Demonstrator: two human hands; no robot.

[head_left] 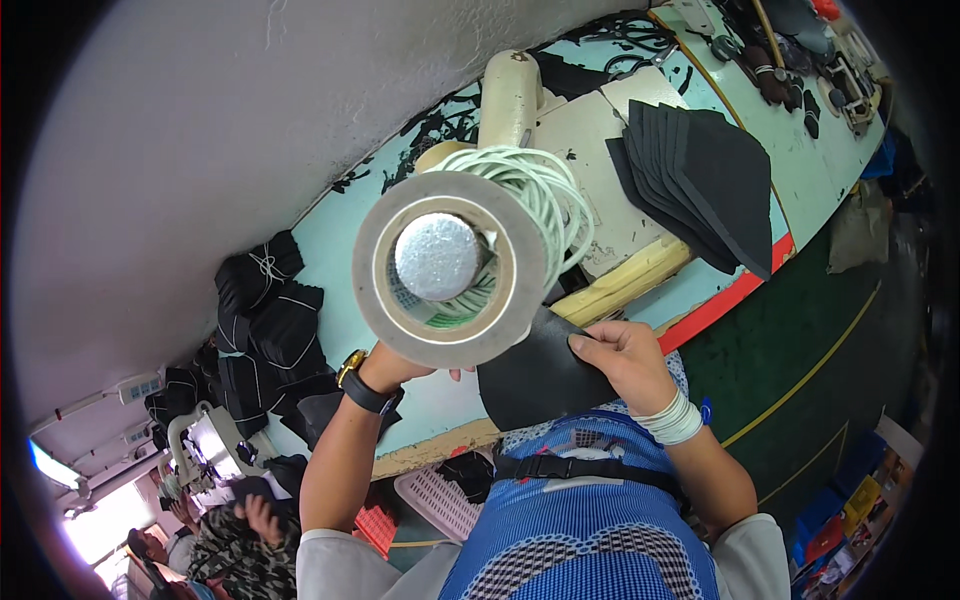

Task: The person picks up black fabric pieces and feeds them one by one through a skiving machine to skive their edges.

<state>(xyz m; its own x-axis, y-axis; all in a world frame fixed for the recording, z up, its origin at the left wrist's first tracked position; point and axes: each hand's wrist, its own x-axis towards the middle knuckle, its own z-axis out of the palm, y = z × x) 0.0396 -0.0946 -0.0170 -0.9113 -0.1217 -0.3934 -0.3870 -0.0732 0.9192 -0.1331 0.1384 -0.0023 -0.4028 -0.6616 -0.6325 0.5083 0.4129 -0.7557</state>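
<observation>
My right hand (632,366) pinches the right edge of a smooth black panel (535,375), thumb on top. The panel hangs over the table's front edge, just above my lap. My left hand (398,368) reaches in below a roll of tape (368,270), which hides most of its fingers; only small fingertips show near the panel's left edge. The roll sits around a round metal post top (438,257), together with a coil of pale cord (560,190). Behind it rises a cream sewing machine arm (507,100). A fanned stack of black panels (715,180) lies to the right.
Tied black bundles (285,330) crowd the table's left side. Scissors (640,65) and black scraps lie at the back. A yellowed padded bar (625,280) crosses beside the machine bed. A pink basket (440,503) stands below the table. Another person (235,545) works at lower left.
</observation>
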